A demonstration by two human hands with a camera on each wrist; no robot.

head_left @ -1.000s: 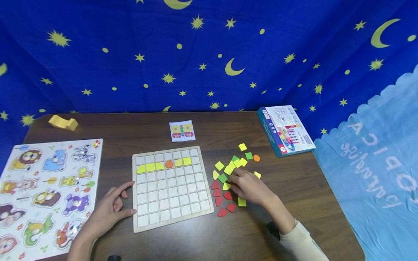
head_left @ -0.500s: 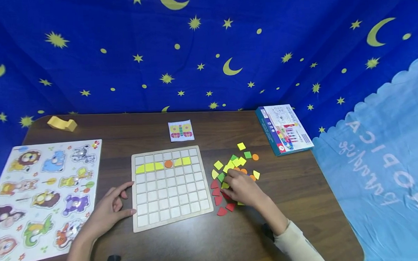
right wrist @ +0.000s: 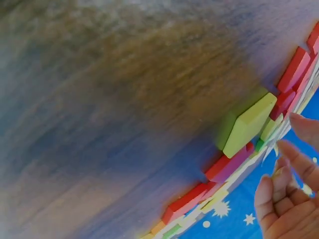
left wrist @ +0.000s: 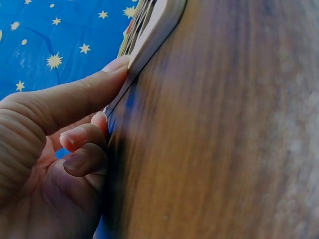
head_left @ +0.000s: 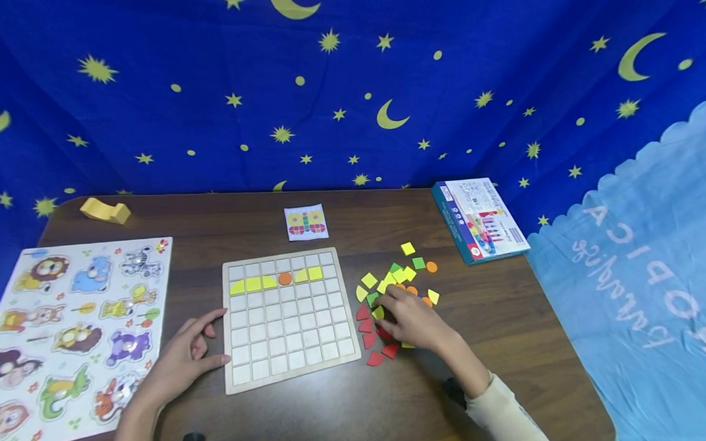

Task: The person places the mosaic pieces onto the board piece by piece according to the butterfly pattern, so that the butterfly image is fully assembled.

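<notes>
My left hand is at the left side of a wooden grid board. Its thumb and index fingertip touch the board's edge at separate spots; the other fingers are curled. One row of the board holds yellow pieces and an orange disc. My right hand is over a pile of loose coloured pieces, fingertips beside a yellow piece. In the right wrist view, thumb and index finger are apart, with no piece clearly between them. Red quarter-round pieces lie left of this hand, and it partly hides other pieces.
A butterfly pattern card lies behind the board. An animal puzzle fills the table's left side, with a yellow curved block behind it. A game box is at the back right. Patterned cloth hangs behind.
My right hand has shifted slightly left and towards me over the pile, uncovering orange discs behind it and covering part of a yellow square. The left hand and board stay put.
</notes>
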